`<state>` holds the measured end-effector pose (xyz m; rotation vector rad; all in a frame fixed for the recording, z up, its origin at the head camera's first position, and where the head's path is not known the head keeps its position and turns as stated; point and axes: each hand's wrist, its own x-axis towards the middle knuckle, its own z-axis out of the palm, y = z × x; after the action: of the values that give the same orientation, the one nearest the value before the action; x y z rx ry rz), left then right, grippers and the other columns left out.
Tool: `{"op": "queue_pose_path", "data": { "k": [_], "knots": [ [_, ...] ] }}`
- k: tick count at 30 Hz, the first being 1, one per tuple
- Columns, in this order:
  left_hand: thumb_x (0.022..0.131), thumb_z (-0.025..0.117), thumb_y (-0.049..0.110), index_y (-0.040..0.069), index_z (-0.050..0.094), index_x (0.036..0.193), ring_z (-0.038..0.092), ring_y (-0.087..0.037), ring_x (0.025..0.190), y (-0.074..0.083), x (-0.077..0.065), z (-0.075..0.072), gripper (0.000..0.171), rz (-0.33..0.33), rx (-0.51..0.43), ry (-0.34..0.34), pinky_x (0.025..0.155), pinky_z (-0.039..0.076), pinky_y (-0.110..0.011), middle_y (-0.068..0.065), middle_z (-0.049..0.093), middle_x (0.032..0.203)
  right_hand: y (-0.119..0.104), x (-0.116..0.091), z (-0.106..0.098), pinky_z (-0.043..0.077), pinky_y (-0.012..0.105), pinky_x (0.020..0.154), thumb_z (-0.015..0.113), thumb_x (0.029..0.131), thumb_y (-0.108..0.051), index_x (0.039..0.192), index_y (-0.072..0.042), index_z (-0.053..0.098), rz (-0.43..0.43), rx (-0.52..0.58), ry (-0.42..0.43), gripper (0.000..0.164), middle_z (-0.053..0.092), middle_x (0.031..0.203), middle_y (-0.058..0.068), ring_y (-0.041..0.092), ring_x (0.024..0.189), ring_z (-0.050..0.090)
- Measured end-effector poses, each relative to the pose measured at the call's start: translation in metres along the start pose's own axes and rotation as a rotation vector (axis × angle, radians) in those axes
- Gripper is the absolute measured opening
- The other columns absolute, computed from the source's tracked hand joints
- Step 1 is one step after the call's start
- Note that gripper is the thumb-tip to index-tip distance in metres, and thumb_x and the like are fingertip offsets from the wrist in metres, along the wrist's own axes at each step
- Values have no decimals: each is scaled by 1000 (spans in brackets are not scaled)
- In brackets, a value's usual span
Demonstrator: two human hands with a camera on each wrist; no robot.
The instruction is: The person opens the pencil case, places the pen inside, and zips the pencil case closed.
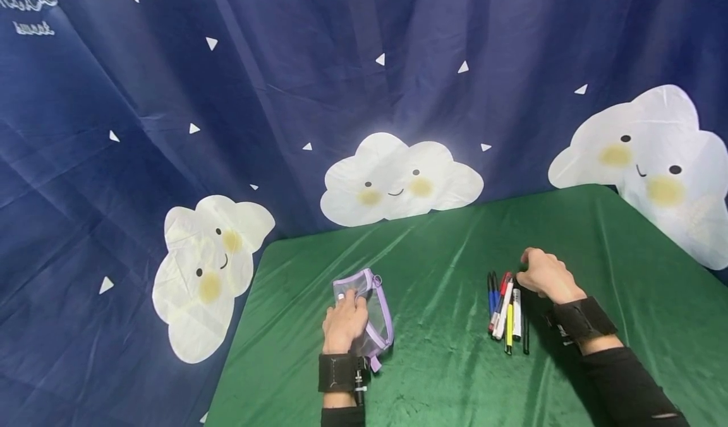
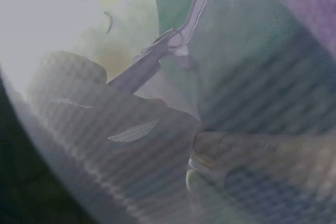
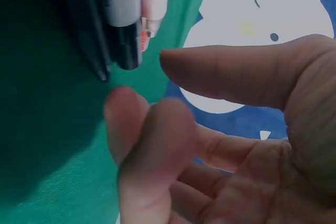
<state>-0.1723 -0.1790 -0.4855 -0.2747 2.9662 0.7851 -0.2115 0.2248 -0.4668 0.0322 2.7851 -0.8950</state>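
Pens point(image 1: 503, 314): just left of right hand point(image 1: 547, 277), loose-fingered and holding nothing by the far ends; much nearer to it than to left hand point(image 1: 344, 323), gripping purple-trimmed pouch point(image 1: 376, 310) well apart. Bunched on green cloth point(image 1: 443, 364), long axes running roughly near-to-far.

grn tbl point(image 1: 443, 376), bunched pens point(image 1: 503, 310), lilac-trimmed pouch point(image 1: 376, 316)
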Motion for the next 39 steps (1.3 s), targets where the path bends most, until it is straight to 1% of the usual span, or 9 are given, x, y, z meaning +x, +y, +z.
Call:
{"op": "queue_pose_path", "data": {
  "k": [4, 7, 9, 14, 18, 25, 31, 33, 39],
  "knots": [
    [104, 37, 34, 13, 52, 144, 56, -52, 116, 0, -1, 0, 48, -4, 3, -1, 93, 46, -68, -18, 59, 146, 4, -3, 2, 44, 33, 53, 56, 82, -9, 123, 14, 51, 34, -18, -37, 48, 56, 75, 12, 22, 57, 57],
    [104, 37, 34, 13, 52, 144, 56, -52, 115, 0, -1, 1, 48, -4, 2, 0, 92, 46, -68, -18, 59, 146, 6, -5, 4, 41, 31, 51, 56, 80, -8, 98, 7, 56, 59, -30, -65, 24, 50, 65, 5, 20, 55, 53],
    [104, 37, 34, 14, 52, 144, 56, -52, 115, 0, -2, 1, 48, -4, 1, -1, 92, 46, -68, -18, 59, 146, 7, -6, 7, 38, 30, 49, 56, 79, -8, 81, -2, 53, 80, -41, -84, 7, 45, 58, 0, 17, 52, 50],
    [103, 36, 35, 14, 52, 145, 56, -52, 116, -1, -2, 2, 49, -7, 3, -6, 93, 46, -68, -17, 59, 146, 10, -5, 10, 36, 27, 48, 58, 82, -12, 61, -13, 45, 113, -50, -120, 24, 40, 52, -4, 14, 48, 46],
    [104, 36, 35, 13, 52, 145, 56, -52, 115, -1, -1, 3, 49, -5, 6, -6, 92, 46, -68, -17, 59, 146, 11, -3, 11, 39, 27, 47, 60, 82, -13, 58, -15, 43, 115, -31, -101, 29, 42, 51, -3, 14, 48, 49],
    [104, 36, 35, 13, 52, 145, 56, -52, 114, 0, 0, 2, 49, 0, 4, -7, 92, 46, -68, -17, 59, 146, 12, -1, 14, 41, 29, 48, 57, 78, -7, 56, -13, 44, 78, -24, -15, 26, 50, 51, 1, 18, 49, 55],
    [104, 37, 35, 13, 52, 145, 56, -51, 114, 0, -1, 2, 49, -4, 5, -5, 92, 46, -67, -17, 59, 146, 14, 0, 13, 38, 28, 49, 56, 79, -7, 53, -17, 40, 37, -16, 1, 32, 46, 48, -3, 17, 49, 53],
    [104, 37, 35, 13, 52, 144, 56, -51, 113, 0, -1, 1, 48, -2, 4, -1, 91, 46, -67, -17, 59, 146, 14, 1, 11, 35, 27, 48, 55, 78, -6, 53, -19, 38, 28, -2, 9, 33, 42, 48, -4, 15, 48, 50],
    [104, 36, 34, 13, 52, 145, 56, -50, 113, 0, 0, 0, 48, 1, 10, -6, 91, 46, -66, -17, 59, 146, 17, 1, 4, 22, 25, 47, 50, 74, -4, 52, -20, 35, -22, 28, 65, 31, 28, 50, -8, 9, 47, 24]
  ]
}}
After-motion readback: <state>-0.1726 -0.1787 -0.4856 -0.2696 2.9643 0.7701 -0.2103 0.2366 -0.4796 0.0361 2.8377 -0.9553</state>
